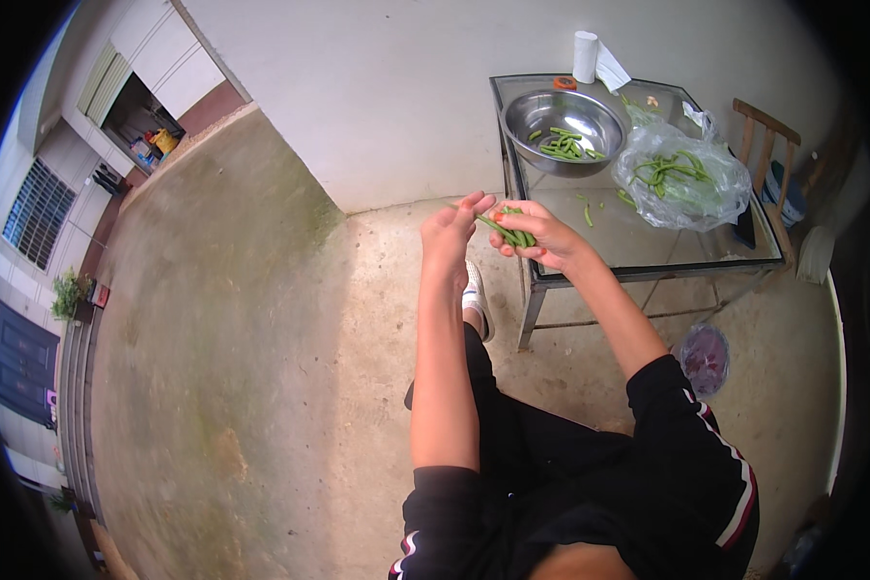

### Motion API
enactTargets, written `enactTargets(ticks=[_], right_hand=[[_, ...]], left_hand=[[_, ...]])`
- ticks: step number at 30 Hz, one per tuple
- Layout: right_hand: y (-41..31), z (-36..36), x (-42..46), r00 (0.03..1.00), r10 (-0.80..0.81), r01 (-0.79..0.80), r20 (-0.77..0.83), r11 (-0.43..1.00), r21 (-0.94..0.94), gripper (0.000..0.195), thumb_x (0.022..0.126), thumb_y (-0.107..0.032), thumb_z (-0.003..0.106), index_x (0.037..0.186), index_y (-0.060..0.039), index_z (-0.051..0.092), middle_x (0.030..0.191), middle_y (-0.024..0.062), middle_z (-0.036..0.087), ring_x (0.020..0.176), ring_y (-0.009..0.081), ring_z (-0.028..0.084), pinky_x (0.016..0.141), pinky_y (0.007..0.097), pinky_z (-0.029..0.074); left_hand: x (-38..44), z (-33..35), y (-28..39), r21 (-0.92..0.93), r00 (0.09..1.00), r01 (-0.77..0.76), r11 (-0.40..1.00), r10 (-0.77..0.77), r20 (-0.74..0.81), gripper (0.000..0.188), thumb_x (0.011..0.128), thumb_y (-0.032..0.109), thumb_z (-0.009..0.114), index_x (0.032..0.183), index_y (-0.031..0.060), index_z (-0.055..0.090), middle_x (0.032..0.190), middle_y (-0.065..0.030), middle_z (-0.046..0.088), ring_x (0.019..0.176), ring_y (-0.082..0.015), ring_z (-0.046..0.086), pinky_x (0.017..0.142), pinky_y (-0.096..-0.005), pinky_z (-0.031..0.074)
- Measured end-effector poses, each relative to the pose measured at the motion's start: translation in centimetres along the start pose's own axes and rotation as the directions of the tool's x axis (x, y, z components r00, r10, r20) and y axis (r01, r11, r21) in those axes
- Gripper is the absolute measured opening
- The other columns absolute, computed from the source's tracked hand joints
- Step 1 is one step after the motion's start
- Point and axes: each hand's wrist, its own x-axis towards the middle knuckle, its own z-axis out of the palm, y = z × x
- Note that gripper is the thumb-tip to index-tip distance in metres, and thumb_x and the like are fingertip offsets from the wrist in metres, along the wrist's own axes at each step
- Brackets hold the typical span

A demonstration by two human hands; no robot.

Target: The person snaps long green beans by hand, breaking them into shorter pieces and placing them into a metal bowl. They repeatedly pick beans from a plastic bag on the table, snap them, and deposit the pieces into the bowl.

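Note:
Both hands are raised in front of me, just left of the glass-topped table [623,250]. My right hand [544,230] is closed around a small bundle of cut green beans [522,237]. One longer green bean [491,223] reaches from that bundle across to my left hand [447,235], whose thumb and fingers pinch it. On the table, a stainless steel bowl [522,148] contains several short bean pieces [564,148]. To its right, whole green beans [670,174] lie in and on a clear plastic bag [725,206].
A paper roll [585,56] and an orange roll of tape [564,83] sit at the table's back edge. Bean scraps [588,215] lie on the glass. A wooden chair [768,123] stands at right. On the floor is a plastic-lined container [705,360], beside the table's legs.

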Motion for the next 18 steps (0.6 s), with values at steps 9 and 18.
enactTargets(ticks=[9, 18], right_hand=[[0.0, -0.4, -1.0, 0.998, -0.028, 0.007, -0.062, 0.952, -0.307, 0.014, 0.084, -0.011, 0.061, 0.091, 0.0006, 0.064, 0.07, 0.0029, 0.058, 0.055, 0.0043, 0.046, 0.043, 0.0186, 0.029], [-0.3, -1.8, -1.0, 0.815, -0.484, 0.091, -0.319, 0.65, -0.755, 0.019, 0.079, -0.016, 0.058, 0.082, 0.0029, 0.06, 0.067, 0.0129, 0.058, 0.061, 0.0198, 0.055, 0.059, 0.0352, 0.044]], left_hand=[[0.0, 1.1, -0.5, 0.078, 0.994, -0.099, 0.992, 0.102, -0.037, 0.033, 0.091, 0.012, 0.058, 0.119, -0.0061, 0.06, 0.109, -0.014, 0.067, 0.106, -0.0184, 0.06, 0.1, -0.0346, 0.039], [0.4, 5.4, -2.1, 0.082, 0.973, -0.222, 0.972, 0.226, -0.041, 0.025, 0.09, 0.006, 0.06, 0.112, -0.0054, 0.065, 0.104, -0.0106, 0.069, 0.101, -0.0143, 0.061, 0.095, -0.0299, 0.043]])
